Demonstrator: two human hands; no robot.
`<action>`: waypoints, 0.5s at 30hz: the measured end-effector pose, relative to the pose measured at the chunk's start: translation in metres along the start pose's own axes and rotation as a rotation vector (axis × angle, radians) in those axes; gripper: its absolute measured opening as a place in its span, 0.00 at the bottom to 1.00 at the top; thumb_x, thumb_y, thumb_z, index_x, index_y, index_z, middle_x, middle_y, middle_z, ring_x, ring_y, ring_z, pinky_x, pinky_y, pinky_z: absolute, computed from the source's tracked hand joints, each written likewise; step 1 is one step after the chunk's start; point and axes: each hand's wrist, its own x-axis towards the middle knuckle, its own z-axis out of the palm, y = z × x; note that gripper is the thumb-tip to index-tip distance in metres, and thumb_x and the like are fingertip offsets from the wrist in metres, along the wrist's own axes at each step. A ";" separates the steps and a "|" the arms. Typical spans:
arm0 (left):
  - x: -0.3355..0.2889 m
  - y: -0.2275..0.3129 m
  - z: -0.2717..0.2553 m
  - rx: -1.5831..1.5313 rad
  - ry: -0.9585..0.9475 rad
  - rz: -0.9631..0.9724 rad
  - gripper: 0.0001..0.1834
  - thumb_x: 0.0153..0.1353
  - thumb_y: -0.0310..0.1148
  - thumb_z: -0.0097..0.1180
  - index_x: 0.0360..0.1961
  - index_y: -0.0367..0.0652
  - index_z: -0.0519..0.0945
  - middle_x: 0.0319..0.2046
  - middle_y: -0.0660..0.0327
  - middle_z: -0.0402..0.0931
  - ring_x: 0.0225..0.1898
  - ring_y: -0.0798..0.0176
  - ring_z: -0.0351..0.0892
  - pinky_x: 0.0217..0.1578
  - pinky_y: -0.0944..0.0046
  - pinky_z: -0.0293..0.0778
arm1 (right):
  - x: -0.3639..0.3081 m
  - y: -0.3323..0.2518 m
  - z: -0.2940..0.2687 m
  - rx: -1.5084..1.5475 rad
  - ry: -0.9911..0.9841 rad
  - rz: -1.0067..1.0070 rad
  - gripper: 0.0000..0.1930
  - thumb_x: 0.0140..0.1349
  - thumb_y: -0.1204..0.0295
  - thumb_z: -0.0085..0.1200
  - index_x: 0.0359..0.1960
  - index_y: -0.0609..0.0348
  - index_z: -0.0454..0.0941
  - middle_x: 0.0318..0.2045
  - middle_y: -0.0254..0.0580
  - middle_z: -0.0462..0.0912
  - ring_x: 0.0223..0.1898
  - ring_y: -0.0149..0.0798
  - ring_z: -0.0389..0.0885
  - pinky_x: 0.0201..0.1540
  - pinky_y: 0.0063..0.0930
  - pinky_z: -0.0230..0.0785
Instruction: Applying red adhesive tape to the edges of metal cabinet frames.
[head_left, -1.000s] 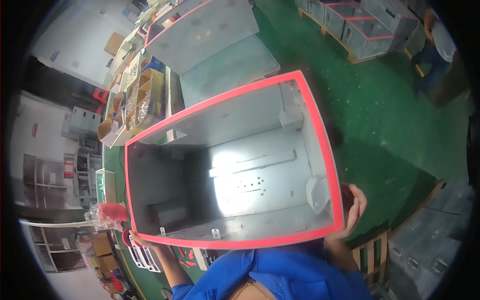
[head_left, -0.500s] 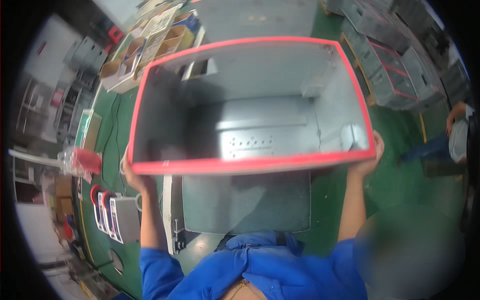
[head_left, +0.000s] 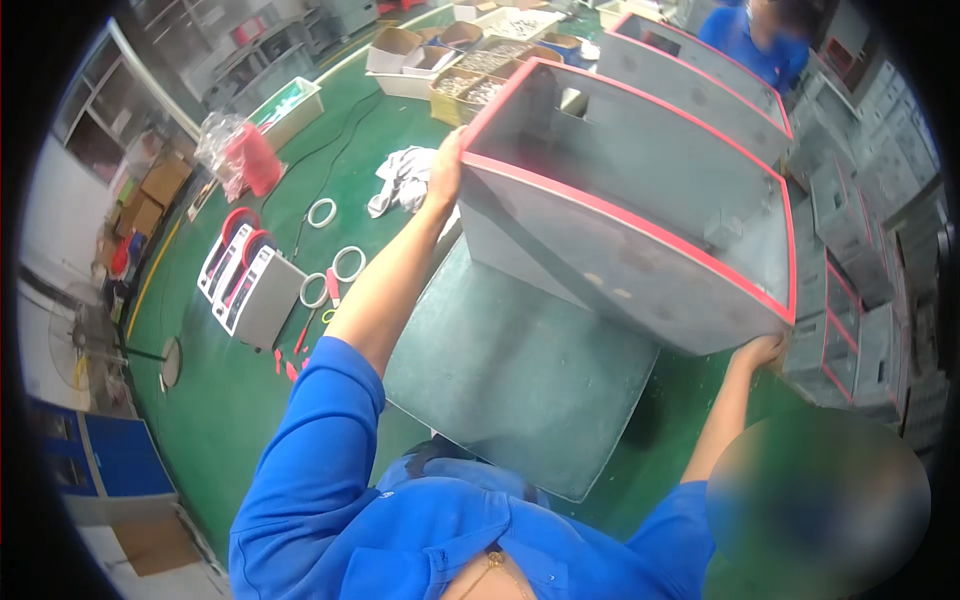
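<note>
Between my two hands is a large grey metal cabinet box [head_left: 570, 245], its open side up and its rim lined with a red strip. My left hand [head_left: 447, 172] grips the box at its left corner, just under the red rim. Toward the lower right corner, my right hand [head_left: 760, 350] is closed on the box's edge, its fingers partly hidden beneath. Under the box lies a dark green work surface [head_left: 510, 370]; whether the box rests on it cannot be made out.
Behind stands a similar red-rimmed box [head_left: 690, 85], with a person in blue [head_left: 760, 40] beyond it. Grey boxes [head_left: 840, 330] are stacked at right. Cartons of small parts [head_left: 480, 75] stand at the back. At left are white machines [head_left: 250, 290], tape rolls [head_left: 348, 264] and a white cloth [head_left: 403, 180].
The view has swung round. The box, earlier facing me with its inside showing, now sits further right and slanted, its near outer wall in sight. Both hands have kept their hold.
</note>
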 end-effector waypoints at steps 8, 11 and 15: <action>-0.109 -0.014 -0.018 0.100 -0.023 -0.181 0.31 0.64 0.48 0.38 0.60 0.36 0.56 0.60 0.51 0.56 0.62 0.56 0.52 0.61 0.62 0.47 | -0.187 0.112 -0.084 -0.329 -0.489 -0.440 0.08 0.62 0.72 0.42 0.38 0.64 0.68 0.34 0.40 0.72 0.33 0.32 0.71 0.36 0.24 0.66; -0.234 -0.007 -0.031 0.129 -0.404 -0.343 0.30 0.59 0.43 0.49 0.58 0.35 0.61 0.57 0.50 0.61 0.60 0.55 0.58 0.59 0.60 0.54 | -0.290 0.056 -0.126 -0.139 -0.989 0.345 0.06 0.62 0.73 0.44 0.36 0.62 0.72 0.28 0.35 0.77 0.27 0.28 0.72 0.32 0.20 0.67; -0.351 0.044 -0.086 -0.186 -0.512 -0.733 0.27 0.60 0.45 0.48 0.55 0.37 0.65 0.53 0.50 0.66 0.56 0.58 0.64 0.56 0.60 0.59 | -0.384 0.000 -0.158 -0.133 -1.371 0.694 0.08 0.61 0.74 0.45 0.39 0.64 0.73 0.35 0.43 0.79 0.36 0.32 0.78 0.40 0.23 0.70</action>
